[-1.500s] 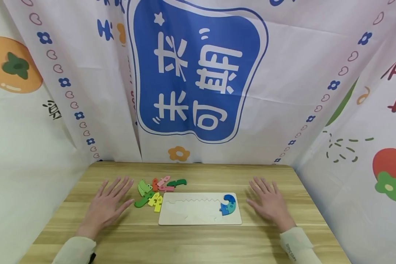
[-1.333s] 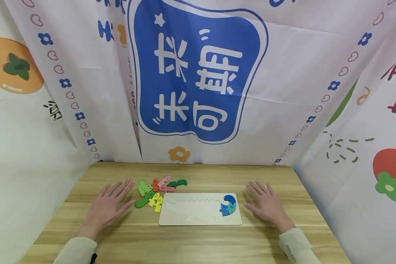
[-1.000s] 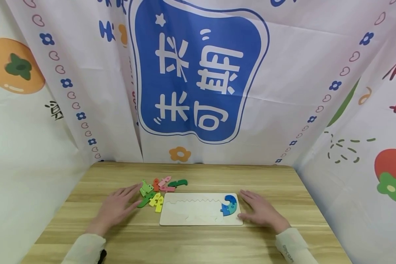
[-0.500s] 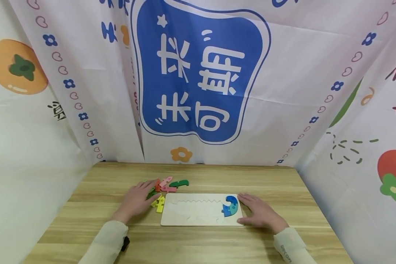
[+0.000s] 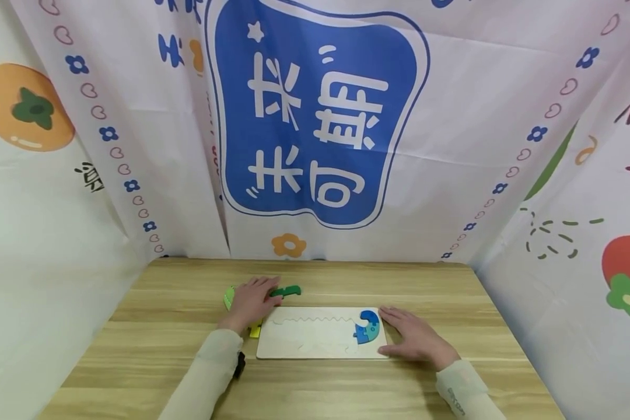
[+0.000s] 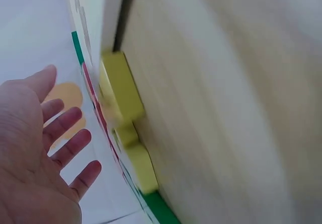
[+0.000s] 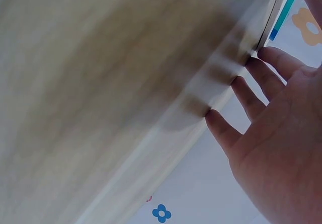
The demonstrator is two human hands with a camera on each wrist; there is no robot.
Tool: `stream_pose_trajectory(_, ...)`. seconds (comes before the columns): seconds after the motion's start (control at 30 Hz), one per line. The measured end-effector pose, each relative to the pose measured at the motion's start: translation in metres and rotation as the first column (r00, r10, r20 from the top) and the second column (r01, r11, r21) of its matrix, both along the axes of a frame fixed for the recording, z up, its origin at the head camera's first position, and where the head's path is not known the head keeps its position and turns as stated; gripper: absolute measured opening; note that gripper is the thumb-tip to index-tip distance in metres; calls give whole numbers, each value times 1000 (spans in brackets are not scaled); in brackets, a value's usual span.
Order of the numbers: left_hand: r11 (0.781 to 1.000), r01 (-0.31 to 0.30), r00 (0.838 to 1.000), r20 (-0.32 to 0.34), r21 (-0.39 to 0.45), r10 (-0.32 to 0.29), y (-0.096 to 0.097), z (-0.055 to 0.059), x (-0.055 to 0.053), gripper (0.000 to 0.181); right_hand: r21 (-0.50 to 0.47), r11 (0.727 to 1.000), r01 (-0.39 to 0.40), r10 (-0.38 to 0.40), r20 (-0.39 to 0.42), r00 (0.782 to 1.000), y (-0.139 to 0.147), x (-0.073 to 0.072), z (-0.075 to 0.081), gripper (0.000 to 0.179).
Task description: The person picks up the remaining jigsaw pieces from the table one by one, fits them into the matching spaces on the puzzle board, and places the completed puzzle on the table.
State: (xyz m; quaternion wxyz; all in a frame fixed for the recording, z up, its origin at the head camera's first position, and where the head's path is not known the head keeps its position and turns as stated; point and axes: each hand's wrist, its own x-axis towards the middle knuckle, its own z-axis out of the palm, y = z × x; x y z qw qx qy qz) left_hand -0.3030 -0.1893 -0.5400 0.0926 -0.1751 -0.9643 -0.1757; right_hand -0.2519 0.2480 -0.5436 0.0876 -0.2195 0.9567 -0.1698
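Observation:
The left hand (image 5: 252,302) hovers over the loose crocodile puzzle pieces left of the pale wooden puzzle board (image 5: 315,353), fingers spread and holding nothing. It hides most of those pieces in the head view. A light green head piece (image 5: 228,297) shows at its left, a dark green piece (image 5: 292,290) past its fingertips, and a yellow piece (image 5: 254,332) under its wrist. In the left wrist view, a yellow piece (image 6: 121,85) lies against the board's edge. The right hand (image 5: 415,336) rests at the board's right end, thumb and fingertips at its edge. Blue tail pieces (image 5: 368,329) sit in the board's recess.
The wooden table (image 5: 315,391) extends in front of the board and to both sides. A white printed cloth (image 5: 478,116) hangs behind the table and along its sides. The left sleeve (image 5: 205,367) crosses the table's front left.
The left hand has moved right and forward from beside the pieces to over them. The right hand has moved left from the bare table to the board's right edge.

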Motion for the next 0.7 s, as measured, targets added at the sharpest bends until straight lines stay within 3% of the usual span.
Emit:
stream_pose_trajectory(0.2,998,-52,998,44,-34,54,13,-10,-15,50,4,1000,1,-1,-3,1000,0,0,1,97)
stream_pose_trajectory(0.37,995,-75,996,35,-66,78,18,-17,-22,47,0,1000,9,-9,8,1000,-1,1,3,96)
stream_pose_trajectory(0.5,993,-88,995,29,-78,91,21,-16,-25,44,0,1000,9,-9,6,1000,-1,1,4,96)
stream_pose_trajectory(0.7,995,-101,995,13,-24,101,24,-13,-21,31,-9,1000,5,-5,5,1000,-3,2,5,96)
